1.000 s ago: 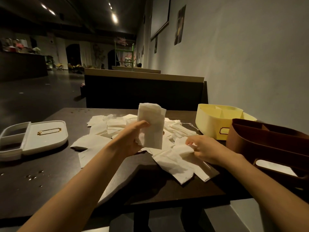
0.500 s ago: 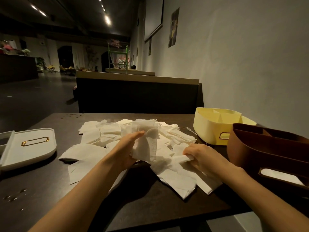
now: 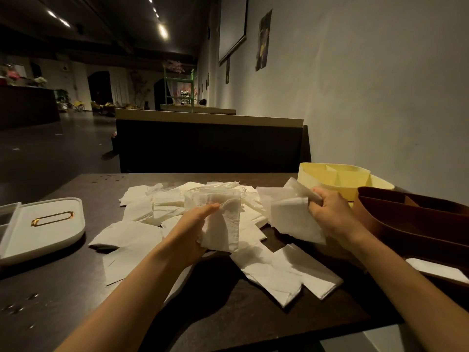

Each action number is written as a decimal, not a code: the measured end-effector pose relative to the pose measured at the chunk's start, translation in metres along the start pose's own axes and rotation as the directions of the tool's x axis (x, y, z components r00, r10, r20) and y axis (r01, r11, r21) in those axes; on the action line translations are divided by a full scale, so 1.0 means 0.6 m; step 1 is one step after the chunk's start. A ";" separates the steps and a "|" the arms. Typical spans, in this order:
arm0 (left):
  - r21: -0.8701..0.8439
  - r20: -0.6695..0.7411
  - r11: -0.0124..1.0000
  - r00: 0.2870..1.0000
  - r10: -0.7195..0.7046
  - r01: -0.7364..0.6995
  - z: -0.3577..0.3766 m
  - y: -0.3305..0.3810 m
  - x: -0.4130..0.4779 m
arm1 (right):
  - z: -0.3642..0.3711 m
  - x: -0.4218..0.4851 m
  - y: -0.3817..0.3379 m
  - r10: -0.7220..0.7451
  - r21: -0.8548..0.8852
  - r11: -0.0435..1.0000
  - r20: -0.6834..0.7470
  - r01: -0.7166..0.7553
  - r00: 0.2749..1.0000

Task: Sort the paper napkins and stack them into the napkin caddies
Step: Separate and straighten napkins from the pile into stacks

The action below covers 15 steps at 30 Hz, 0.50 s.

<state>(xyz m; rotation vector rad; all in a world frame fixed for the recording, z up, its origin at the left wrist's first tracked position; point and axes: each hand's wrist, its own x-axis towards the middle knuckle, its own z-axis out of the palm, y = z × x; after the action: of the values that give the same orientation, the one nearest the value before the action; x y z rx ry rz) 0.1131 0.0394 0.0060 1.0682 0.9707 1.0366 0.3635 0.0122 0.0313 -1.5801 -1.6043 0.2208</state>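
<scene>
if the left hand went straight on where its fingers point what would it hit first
Likely the loose napkin pile just beyond the folded napkin the left hand holds, though depth is unclear.

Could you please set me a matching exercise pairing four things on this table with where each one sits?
Things:
1. white caddy
2. yellow caddy
3. brown caddy
4. napkin pile

Places on the table:
A. middle
B. right side, near end
C. left edge
D. right side, farther back

Pairs: 1-C; 2-D; 3-B; 4-A
</scene>
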 end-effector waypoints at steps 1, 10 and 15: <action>0.001 -0.008 1.000 1.000 -0.006 0.006 0.000 0.000 0.002 | -0.003 0.003 -0.005 0.037 0.093 0.995 -0.014 -0.036 0.999; -0.099 0.047 0.994 0.998 -0.033 0.037 0.011 0.005 -0.006 | 0.006 0.016 -0.040 0.327 0.698 0.592 0.249 -0.403 0.912; -0.174 0.149 0.982 0.987 -0.053 0.079 0.015 0.010 -0.019 | 0.034 0.021 -0.075 0.130 0.715 0.498 0.499 -0.491 0.857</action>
<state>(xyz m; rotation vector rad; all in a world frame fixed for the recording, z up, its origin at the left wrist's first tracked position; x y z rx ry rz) 0.1178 0.0277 0.0152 0.9414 0.7757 0.9592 0.3191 0.0239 0.0531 -1.0478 -1.1213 1.3814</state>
